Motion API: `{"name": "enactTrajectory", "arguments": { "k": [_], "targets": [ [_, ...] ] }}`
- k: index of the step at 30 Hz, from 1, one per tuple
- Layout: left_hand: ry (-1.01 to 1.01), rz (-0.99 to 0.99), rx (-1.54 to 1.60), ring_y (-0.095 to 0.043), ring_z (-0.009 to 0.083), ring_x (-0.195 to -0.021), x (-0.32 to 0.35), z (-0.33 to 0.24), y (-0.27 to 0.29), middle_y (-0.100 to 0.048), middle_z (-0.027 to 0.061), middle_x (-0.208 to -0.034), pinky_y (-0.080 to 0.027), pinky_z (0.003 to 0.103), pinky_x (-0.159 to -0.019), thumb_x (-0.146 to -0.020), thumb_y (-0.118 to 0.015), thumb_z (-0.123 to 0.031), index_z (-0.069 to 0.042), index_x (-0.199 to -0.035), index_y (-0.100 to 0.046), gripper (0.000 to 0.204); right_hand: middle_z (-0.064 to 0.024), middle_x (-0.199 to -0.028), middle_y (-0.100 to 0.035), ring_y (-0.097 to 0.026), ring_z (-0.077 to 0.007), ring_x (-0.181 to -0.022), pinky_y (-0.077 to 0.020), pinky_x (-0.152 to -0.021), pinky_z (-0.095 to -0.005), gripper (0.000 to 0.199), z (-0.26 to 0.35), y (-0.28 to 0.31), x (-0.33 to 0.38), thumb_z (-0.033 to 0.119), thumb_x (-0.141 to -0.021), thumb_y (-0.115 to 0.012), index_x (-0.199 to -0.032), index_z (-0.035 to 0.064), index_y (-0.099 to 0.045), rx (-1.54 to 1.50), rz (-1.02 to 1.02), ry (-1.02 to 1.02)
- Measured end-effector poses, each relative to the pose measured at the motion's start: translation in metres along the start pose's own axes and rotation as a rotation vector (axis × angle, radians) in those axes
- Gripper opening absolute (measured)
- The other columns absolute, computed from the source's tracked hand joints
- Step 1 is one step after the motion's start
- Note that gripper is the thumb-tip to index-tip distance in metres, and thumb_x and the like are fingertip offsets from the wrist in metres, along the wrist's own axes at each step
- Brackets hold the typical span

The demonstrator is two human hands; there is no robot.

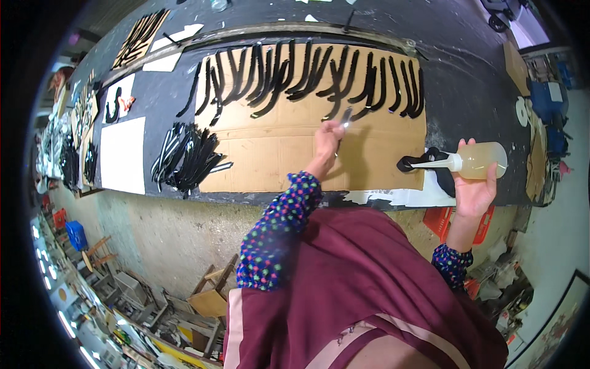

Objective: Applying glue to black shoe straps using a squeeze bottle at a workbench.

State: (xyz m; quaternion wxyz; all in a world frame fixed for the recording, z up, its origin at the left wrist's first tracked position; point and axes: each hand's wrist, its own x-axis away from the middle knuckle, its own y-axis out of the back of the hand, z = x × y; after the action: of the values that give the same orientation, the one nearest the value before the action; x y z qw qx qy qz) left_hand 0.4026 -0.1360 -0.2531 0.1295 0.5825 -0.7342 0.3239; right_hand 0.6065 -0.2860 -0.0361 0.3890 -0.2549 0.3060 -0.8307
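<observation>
My right hand (473, 194) grips a clear squeeze bottle (485, 161) of pale yellow liquid, tilted on its side. Its long white nozzle points left, over or against a small black bundle (405, 164) by the cardboard's right edge; whether they touch I cannot tell. Over the cardboard sheet (270, 160), the fingers of my left hand (327, 142) are closed on a thin, shiny piece (346, 117), smeared by motion. Many black strips (289, 71) hang in a row over the far half of the cardboard. More strips lie heaped in a pile (184, 157) to the left.
A wooden rail (258, 31) runs along the strips' far ends. White sheets (123, 150) lie on the dark table at left, with another strip-covered board (141, 37) at far left. A red crate (437, 221) stands below the table's front edge, and a wooden stool (209, 301) on the floor.
</observation>
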Motion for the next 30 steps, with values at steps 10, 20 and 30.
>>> {"name": "enactTrajectory", "arguments": {
  "k": [10, 20, 30],
  "targets": [
    [-0.046, 0.136, -0.025, -0.048, 0.0102, -0.056, -0.017, 0.080, -0.139, -0.052, 0.0027, -0.063, -0.038, 0.022, -0.052, -0.078, -0.054, -0.002, 0.001, -0.081, -0.053, 0.005, -0.0185, -0.122, -0.041, -0.032, -0.0363, -0.119, -0.0346, -0.090, -0.0532, 0.046, 0.030, 0.048, -0.009, 0.024, -0.082, -0.055, -0.121, 0.0059, -0.038, -0.081, -0.100, 0.031],
    [-0.267, 0.210, -0.715, -0.060, 0.0276, -0.073, -0.034, 0.086, -0.158, -0.060, 0.0175, -0.077, -0.045, 0.033, -0.066, -0.068, -0.062, -0.006, 0.000, -0.090, -0.054, 0.024, -0.0170, -0.122, -0.042, -0.034, -0.0347, -0.119, -0.0352, -0.090, -0.0517, 0.041, 0.036, 0.113, -0.025, 0.024, -0.084, -0.050, -0.120, 0.0052, -0.040, -0.149, -0.171, -0.002],
    [-0.394, 0.199, -1.129, -0.048, 0.0308, -0.080, 0.024, 0.067, -0.026, -0.050, 0.0136, -0.084, -0.041, 0.038, -0.070, -0.068, -0.066, -0.020, -0.003, -0.093, -0.050, 0.034, -0.0175, -0.119, -0.044, -0.043, -0.0328, -0.110, -0.0389, -0.085, -0.0454, 0.047, -0.034, 0.142, -0.052, 0.026, -0.079, -0.056, -0.117, 0.0058, -0.039, -0.173, -0.166, -0.308]
  ]
}}
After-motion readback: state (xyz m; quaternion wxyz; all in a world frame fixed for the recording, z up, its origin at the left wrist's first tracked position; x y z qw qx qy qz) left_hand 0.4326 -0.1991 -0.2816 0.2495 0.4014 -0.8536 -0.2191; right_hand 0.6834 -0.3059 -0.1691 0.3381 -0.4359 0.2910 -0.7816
